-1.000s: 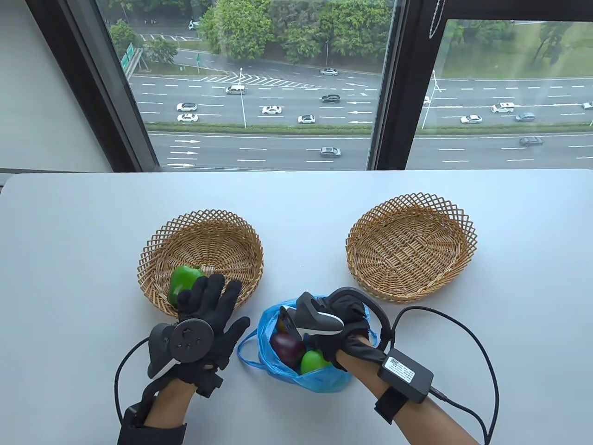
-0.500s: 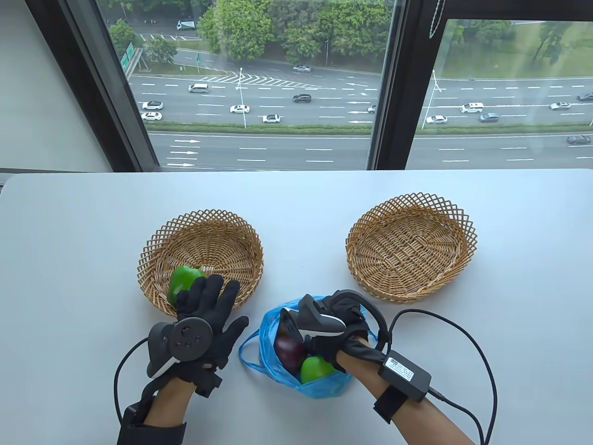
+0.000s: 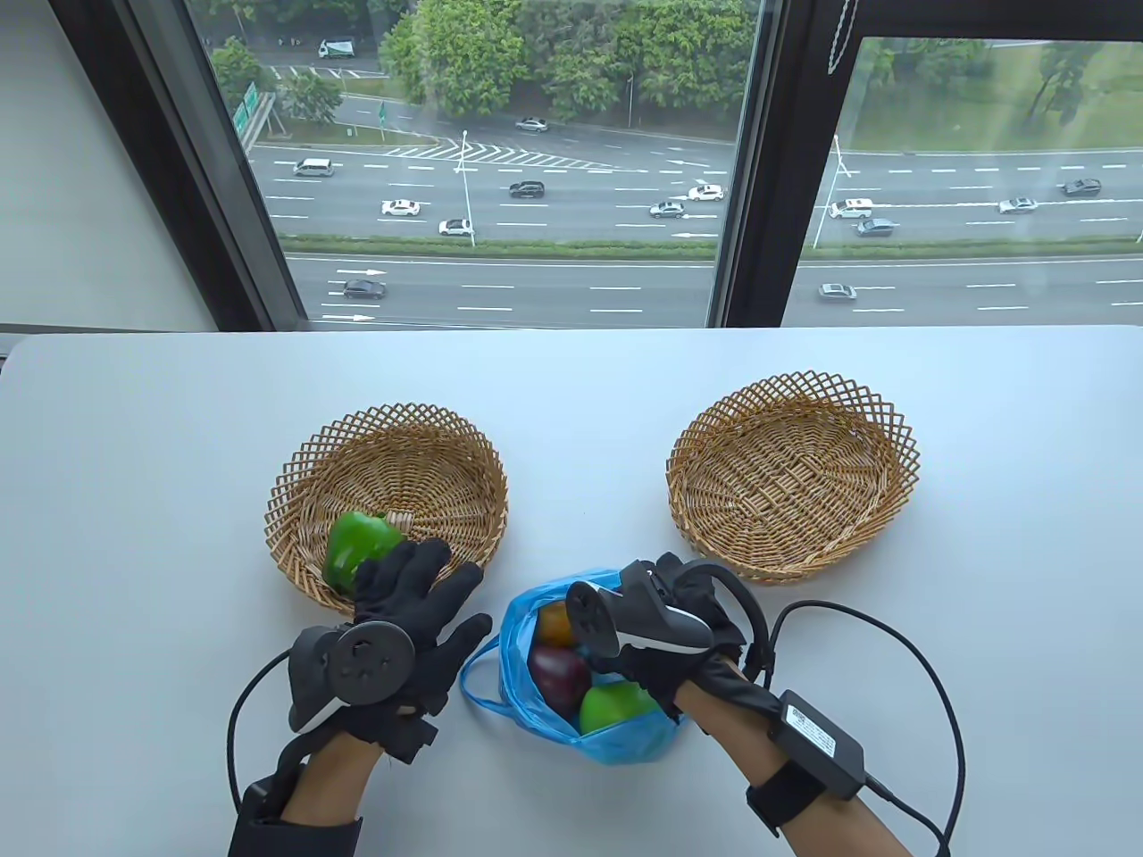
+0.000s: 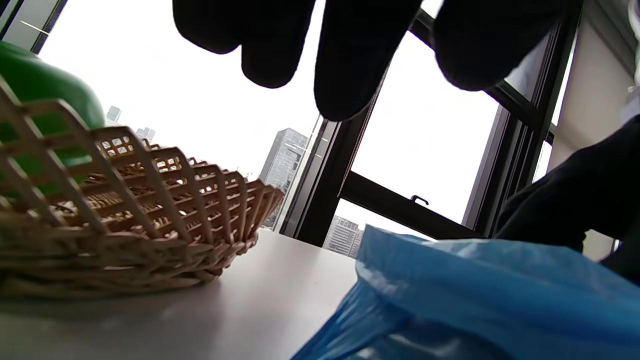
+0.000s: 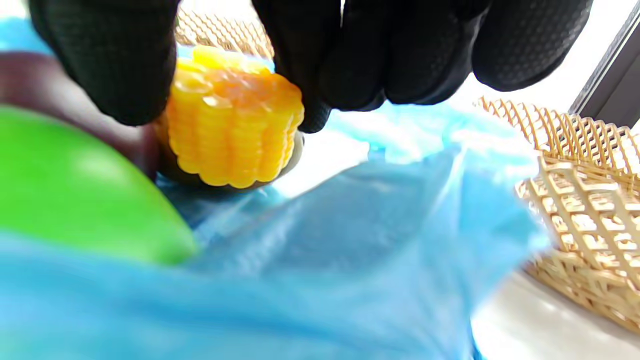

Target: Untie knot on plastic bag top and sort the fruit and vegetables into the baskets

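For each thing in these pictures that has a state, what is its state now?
blue plastic bag: untied, mouth open.
left basket: holds the green pepper.
right basket: nothing visible inside.
corn piece: in the bag, pinched by the right hand.
left hand: fingers straight, holds nothing.

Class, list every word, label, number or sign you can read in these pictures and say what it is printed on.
None can be read.
White label on the black box on the right forearm: print too small.
Green road signs outside the window: too small.
White arrows painted on the road: signs, no words.
Blue bag, baskets and gloves: no print seen.
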`<state>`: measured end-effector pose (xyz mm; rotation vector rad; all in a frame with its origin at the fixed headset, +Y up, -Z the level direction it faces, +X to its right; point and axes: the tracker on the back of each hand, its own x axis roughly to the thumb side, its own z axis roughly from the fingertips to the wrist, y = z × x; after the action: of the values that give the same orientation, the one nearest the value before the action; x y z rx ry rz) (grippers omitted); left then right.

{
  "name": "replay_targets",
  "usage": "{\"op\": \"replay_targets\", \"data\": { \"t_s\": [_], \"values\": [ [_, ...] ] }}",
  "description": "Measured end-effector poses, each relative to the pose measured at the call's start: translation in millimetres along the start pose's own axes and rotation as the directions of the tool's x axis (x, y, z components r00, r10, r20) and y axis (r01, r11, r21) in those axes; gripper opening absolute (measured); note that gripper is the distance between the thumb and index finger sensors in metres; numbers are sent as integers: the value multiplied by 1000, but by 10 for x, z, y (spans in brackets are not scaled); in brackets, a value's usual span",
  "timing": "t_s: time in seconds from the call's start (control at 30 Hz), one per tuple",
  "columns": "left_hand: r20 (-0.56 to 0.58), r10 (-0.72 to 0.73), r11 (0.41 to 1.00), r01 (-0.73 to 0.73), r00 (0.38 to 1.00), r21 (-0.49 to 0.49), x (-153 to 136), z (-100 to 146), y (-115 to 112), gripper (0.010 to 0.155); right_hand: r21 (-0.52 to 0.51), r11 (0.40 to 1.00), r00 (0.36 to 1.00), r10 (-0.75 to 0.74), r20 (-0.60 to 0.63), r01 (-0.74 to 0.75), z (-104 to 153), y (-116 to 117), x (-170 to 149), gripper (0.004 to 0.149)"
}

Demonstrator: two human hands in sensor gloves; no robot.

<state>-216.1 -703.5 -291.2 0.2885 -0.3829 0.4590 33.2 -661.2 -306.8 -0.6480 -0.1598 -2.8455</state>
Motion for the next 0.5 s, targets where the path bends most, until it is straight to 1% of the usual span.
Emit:
{"op": "replay_targets", "data": {
  "t_s": [0.1,0.17,0.2,0.3,0.43,0.5],
  "values": [
    [19,47,999,-47,999,4,27,-1,-8,68,-101,995,1000,-7,20,9,110,-81,68,76],
    [26,91,996,-90,996,-13,41,-5,-26,69,-203,979,999,-10,42,18,205,-137,141,76],
    [28,102,995,-102,994,-19,42,-5,-35,70,-230,973,999,-9,46,20,227,-147,161,76],
    [40,181,983,-179,983,-49,62,-12,-74,74,-369,929,997,12,77,17,340,-186,286,77],
    [52,320,945,-314,946,-90,108,-23,-148,77,-508,861,990,93,104,-28,438,-188,447,77],
    [56,348,934,-341,936,-104,143,-29,-173,78,-553,833,987,116,107,-38,464,-180,504,77]
  ]
}}
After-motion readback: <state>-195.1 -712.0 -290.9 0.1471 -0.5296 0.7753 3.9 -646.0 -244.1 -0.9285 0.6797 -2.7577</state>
